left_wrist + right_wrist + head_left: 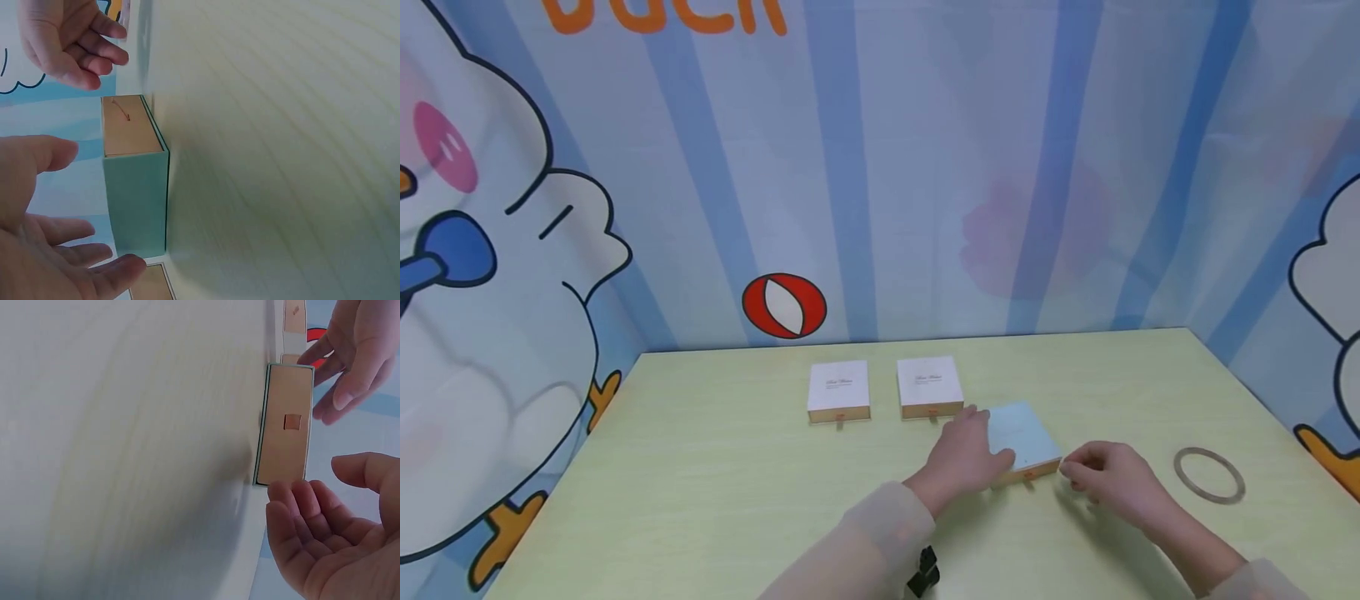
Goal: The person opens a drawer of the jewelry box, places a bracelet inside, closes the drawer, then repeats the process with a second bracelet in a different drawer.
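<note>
A light blue box (1021,435) with a tan drawer front (284,440) and a small pull tab (292,422) lies flat on the table. My left hand (968,454) is at the box's left side, thumb near the front edge and fingers spread toward the back. In the left wrist view that hand (56,244) has thumb and fingers apart, with nothing pinched between them. At the box's right front corner is my right hand (1116,479), its fingertips right beside the corner. The right wrist view shows this hand (337,544) loosely curled and holding nothing.
Two white boxes, one on the left (838,390) and one nearer the middle (929,386), stand toward the back of the pale table (700,500). To the right of my right hand lies a beige ring (1180,467). A printed curtain (917,167) hangs behind the table.
</note>
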{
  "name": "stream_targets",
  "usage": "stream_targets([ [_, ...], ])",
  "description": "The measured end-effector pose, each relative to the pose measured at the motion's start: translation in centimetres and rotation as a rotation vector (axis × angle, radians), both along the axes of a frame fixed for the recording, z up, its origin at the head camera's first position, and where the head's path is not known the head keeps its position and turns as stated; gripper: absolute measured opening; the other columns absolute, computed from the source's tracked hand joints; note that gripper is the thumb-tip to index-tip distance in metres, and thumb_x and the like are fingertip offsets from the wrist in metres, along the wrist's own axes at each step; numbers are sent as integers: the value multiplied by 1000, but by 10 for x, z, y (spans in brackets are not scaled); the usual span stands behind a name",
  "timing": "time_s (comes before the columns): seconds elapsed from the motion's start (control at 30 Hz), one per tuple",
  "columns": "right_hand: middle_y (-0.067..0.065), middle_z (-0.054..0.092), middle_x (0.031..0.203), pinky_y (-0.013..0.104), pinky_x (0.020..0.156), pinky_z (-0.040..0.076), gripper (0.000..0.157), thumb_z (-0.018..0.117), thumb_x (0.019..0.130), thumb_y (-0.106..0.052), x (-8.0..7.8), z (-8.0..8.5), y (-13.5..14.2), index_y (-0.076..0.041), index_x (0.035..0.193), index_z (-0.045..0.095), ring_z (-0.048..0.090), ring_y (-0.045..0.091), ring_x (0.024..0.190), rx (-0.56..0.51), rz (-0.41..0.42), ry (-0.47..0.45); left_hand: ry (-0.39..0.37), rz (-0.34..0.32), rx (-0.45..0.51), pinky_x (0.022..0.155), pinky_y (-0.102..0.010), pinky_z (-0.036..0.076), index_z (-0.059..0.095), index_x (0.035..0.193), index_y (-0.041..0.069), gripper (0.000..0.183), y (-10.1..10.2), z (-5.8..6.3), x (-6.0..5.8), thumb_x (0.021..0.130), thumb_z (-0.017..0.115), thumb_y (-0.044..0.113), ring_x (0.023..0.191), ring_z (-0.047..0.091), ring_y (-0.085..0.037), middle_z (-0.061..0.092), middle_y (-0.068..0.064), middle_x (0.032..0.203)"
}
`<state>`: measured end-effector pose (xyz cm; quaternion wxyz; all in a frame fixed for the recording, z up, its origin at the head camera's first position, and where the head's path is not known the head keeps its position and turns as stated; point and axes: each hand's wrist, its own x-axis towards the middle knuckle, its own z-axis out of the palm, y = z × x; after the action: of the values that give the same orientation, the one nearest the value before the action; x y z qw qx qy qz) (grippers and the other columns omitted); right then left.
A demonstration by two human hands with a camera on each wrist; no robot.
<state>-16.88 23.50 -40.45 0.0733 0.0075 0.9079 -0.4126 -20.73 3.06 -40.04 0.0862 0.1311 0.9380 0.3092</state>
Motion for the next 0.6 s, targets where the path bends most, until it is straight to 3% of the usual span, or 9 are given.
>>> stream_targets([
  [0.17, 5, 67, 79, 28, 57, 50, 26, 60, 90, -19, 2, -5, -5, 5, 97, 68, 59, 14, 70, -81, 36, -88, 4, -14, -82, 105, -36, 39, 42, 141, 7, 66, 5, 1, -2, 87, 62, 39, 132, 43, -27, 38, -7, 148],
  [0.33, 3, 67, 73, 29, 56, 49, 27, 57, 91, -20, 2, -11, -14, 4, 91, 69, 60, 13, 67, -127, 69, -165, 45, -26, -154, 103, -30, 41, 42, 141, 4, 64, 7, 0, -4, 89, 61, 37, 126, 47, -21, 39, -8, 144],
  [0.6, 2, 64, 71, 30, 54, 52, 32, 56, 94, -26, 1, -15, -23, 4, 86, 66, 61, 12, 63, -187, 80, -204, 24, -28, -191, 98, -26, 43, 43, 140, 5, 66, 9, -2, -12, 89, 61, 42, 115, 49, -15, 39, -7, 139],
])
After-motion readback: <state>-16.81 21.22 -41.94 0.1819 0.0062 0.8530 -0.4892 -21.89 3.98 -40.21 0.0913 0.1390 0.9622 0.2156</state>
